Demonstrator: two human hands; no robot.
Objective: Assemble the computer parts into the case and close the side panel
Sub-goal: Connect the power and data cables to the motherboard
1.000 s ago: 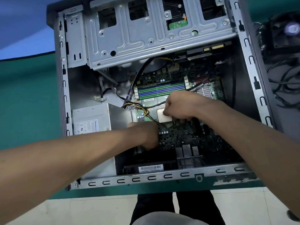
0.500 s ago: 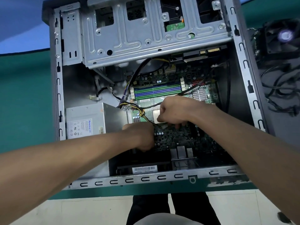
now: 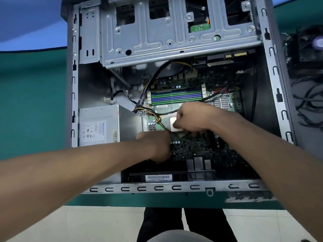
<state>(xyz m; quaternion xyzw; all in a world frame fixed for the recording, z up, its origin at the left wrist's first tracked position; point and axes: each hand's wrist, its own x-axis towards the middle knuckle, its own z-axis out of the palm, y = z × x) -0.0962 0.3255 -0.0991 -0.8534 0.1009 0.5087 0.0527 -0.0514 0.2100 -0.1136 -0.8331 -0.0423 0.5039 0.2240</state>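
Reaching two hands [image 3: 174, 133] into one open case [image 3: 272, 95].

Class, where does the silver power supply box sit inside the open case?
The silver power supply box sits at the case's left side, just left of the left hand.

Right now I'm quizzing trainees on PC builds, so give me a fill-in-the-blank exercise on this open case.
1. The case's side panel is ____.
2. The power supply sits on the ____ side of the picture.
3. The memory slots are coloured green and ____.
4. The cooler fan lies ____ the case.

Missing words: off; left; blue; outside
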